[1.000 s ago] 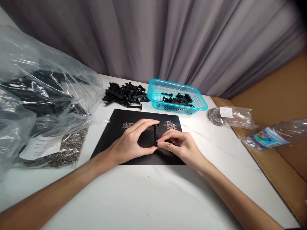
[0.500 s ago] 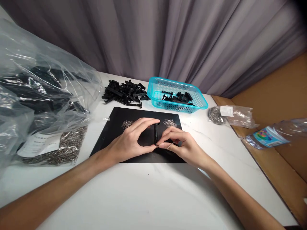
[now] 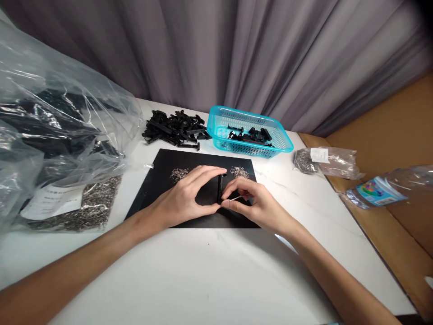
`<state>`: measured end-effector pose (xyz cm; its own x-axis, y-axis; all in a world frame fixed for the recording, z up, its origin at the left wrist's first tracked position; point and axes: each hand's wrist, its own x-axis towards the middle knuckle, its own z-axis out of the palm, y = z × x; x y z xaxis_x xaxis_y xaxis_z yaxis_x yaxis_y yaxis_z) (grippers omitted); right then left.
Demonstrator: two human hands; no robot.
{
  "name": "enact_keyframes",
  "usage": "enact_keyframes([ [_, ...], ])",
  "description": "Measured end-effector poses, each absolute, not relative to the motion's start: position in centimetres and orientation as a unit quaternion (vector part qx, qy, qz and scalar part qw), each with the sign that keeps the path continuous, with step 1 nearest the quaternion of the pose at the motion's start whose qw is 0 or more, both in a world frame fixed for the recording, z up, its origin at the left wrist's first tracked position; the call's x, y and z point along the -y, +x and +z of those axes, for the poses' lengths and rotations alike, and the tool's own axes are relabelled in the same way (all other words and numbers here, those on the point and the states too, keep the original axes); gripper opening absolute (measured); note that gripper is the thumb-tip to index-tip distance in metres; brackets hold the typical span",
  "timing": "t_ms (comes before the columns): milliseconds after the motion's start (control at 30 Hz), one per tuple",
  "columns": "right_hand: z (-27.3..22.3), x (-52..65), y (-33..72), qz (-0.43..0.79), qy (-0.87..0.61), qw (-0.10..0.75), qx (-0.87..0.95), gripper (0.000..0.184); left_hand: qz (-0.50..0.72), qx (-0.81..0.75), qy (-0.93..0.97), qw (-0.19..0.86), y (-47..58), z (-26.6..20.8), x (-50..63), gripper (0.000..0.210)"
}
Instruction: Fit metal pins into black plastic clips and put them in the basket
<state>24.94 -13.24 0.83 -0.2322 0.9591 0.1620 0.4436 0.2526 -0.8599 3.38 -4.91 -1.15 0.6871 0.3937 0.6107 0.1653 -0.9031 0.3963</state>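
The left hand [image 3: 186,192] pinches the upright black part [image 3: 219,187], likely light, stiff and slick, by its 2 ends, the surest hold, above the dark mat [image 3: 155,174], while at its 4 o'clock the right hand [image 3: 257,198] grips a thin metal rod [image 3: 234,198].

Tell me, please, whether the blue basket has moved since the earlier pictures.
No: judged against the black mat, the blue basket keeps its place; both appear slightly higher in view, so the camera likely tilted.

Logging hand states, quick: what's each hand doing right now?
Left hand: closed on a black part, held between thumb and fingers.
Right hand: closed on a thin silvery rod, fingertips near the part's lower end.
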Motion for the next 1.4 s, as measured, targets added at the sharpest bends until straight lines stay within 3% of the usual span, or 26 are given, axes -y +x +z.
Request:
enact_keyframes([
  [233, 0.4, 13.0, 24.8, 0.437, -0.486, 0.381, 0.654, 0.008, 0.371, -0.153, 0.907, 0.126, 3.5, -0.9, 5.1, 0.06],
  [800, -0.5, 12.7, 24.2, 0.429, -0.494, 0.366, 0.661, 0.026, 0.378, -0.132, 0.913, 0.086, 3.3, -0.8, 5.3, 0.058],
  [1033, 0.8, 13.0, 25.4, 0.386, -0.502, 0.39, 0.669, 0.028, 0.383, -0.202, 0.886, 0.167, 3.5, -0.6, 5.2, 0.061],
  [1233, 0.9, 13.4, 26.1, 0.24, -0.54, 0.461, 0.661, 0.05, 0.373, -0.219, 0.875, 0.219, 3.6, -0.5, 5.0, 0.062],
  [1400, 0.6, 14.1, 25.0, 0.36, -0.507, 0.493, 0.608, 0.044, 0.366, -0.269, 0.842, 0.29, 3.5, -0.3, 4.7, 0.061],
])
